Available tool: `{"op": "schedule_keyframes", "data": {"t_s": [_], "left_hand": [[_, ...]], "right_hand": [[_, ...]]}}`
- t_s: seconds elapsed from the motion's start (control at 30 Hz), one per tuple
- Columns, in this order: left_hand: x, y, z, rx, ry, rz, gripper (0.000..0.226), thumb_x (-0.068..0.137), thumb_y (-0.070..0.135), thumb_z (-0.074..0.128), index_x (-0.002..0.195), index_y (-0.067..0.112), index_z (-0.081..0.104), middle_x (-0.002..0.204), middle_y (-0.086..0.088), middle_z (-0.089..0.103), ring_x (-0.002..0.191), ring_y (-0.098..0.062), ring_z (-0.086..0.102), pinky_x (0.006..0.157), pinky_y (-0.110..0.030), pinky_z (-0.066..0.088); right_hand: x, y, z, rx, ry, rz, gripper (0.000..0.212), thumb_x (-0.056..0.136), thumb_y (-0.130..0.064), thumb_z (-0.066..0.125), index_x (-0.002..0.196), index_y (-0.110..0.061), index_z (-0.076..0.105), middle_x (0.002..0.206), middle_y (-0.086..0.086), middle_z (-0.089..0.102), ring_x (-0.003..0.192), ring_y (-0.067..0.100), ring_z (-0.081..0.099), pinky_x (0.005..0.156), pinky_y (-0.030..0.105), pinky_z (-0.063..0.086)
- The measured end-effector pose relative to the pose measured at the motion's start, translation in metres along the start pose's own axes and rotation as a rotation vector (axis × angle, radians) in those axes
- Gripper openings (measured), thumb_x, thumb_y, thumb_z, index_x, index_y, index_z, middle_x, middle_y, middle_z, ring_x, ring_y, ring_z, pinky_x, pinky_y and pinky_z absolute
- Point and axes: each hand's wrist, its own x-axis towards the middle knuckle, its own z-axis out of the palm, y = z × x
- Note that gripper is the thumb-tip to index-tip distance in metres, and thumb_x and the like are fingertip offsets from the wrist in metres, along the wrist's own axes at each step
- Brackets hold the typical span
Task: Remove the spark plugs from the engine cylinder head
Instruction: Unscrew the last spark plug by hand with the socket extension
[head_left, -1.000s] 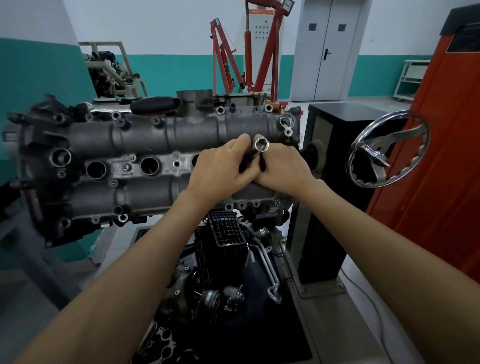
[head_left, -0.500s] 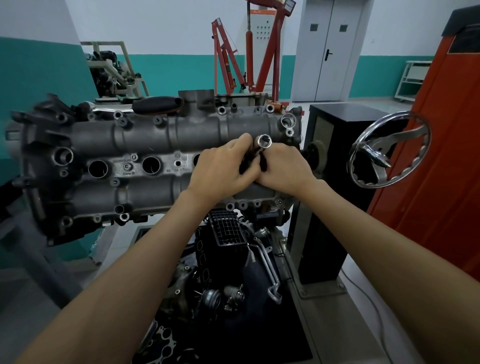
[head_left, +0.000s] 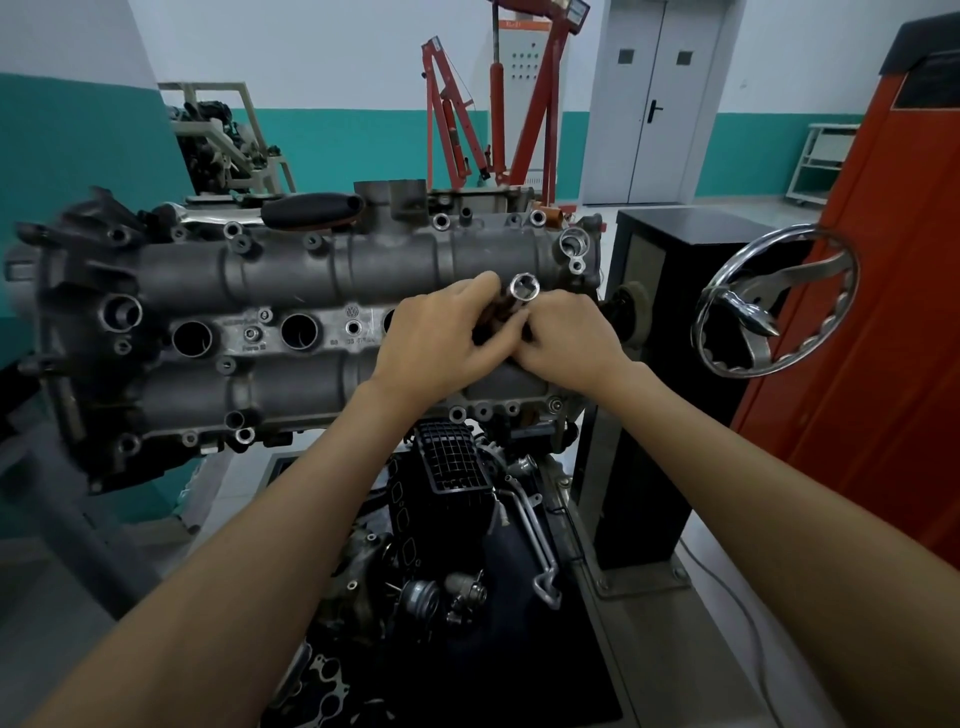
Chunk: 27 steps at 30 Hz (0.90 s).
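Spark plugs themselves I cannot see from here; what I have in view is the grey cast-metal engine cylinder head (head_left: 291, 291), turned on its stand so its top face looks at me. I use it as my landmark. Against the frame of half a second ago, little differs: the shiny steel tube socket (head_left: 521, 293) has risen slightly out of the right-end well and tilts a bit more toward me, its hexagonal mouth open to the camera, and my fingers have shifted slightly around it. The head has not moved.

My left hand (head_left: 441, 343) curls its fingers around the dark lower part of the socket tool, knuckles over the head's middle strip. My right hand (head_left: 569, 338) presses in from the other side, fingertips pinching the same tool just below the bright mouth. Both hands grip it, touching each other.

Along the head's middle strip, two round plug wells (head_left: 298, 331) left of my hands look dark, and I cannot tell what lies at their bottoms. A third is half hidden by my left hand.

Below the head, a black tray (head_left: 582, 670) holds loose engine parts: a black gridded plastic housing (head_left: 454, 462), a bent metal pipe (head_left: 535, 540) and small fittings. Right of the head stands a chrome handwheel (head_left: 722, 358) on a black pedestal (head_left: 660, 291). Behind the head stands a red engine hoist (head_left: 530, 135).
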Motion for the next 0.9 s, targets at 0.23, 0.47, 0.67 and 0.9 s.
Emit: {"op": "schedule_keyframes", "data": {"t_s": [0.23,0.47,0.67,0.9], "left_hand": [[0.0003,0.0014,0.001,0.017,-0.002,0.026,0.033,0.086,0.038,0.037,0.083,0.009,0.053,0.07,0.0,0.057,0.054,-0.022,0.053,0.044,-0.033,0.039],[-0.0002,-0.002,0.0013,0.077,0.011,0.039,0.046,0.09,0.046,0.036,0.075,0.009,0.061,0.064,-0.002,0.062,0.057,-0.023,0.059,0.045,-0.031,0.037],[0.0003,0.0002,0.001,0.008,0.0,0.023,0.04,0.086,0.043,0.034,0.085,0.008,0.053,0.073,0.001,0.056,0.059,-0.02,0.054,0.048,-0.036,0.042],[-0.0007,-0.0009,0.0036,0.039,0.054,0.05,0.03,0.087,0.034,0.043,0.079,0.007,0.054,0.067,-0.003,0.058,0.051,-0.027,0.055,0.044,-0.026,0.034]], "right_hand": [[0.0037,0.0057,0.0048,-0.048,-0.065,0.067,0.018,0.08,-0.033,0.048,0.081,-0.017,0.039,0.058,-0.013,0.04,0.053,0.015,0.046,0.045,0.024,0.027],[0.0005,0.0005,-0.0002,0.001,-0.016,0.038,0.014,0.079,-0.028,0.047,0.067,-0.026,0.04,0.057,0.001,0.055,0.054,0.015,0.042,0.045,0.022,0.022],[0.0011,0.0027,0.0015,-0.027,-0.04,0.039,0.016,0.08,-0.029,0.047,0.085,-0.015,0.041,0.061,-0.008,0.046,0.055,0.022,0.051,0.049,0.026,0.03],[0.0023,0.0036,0.0017,-0.042,-0.061,0.04,0.02,0.082,-0.032,0.054,0.069,-0.023,0.042,0.056,-0.01,0.046,0.052,0.013,0.048,0.048,0.025,0.029]]}}
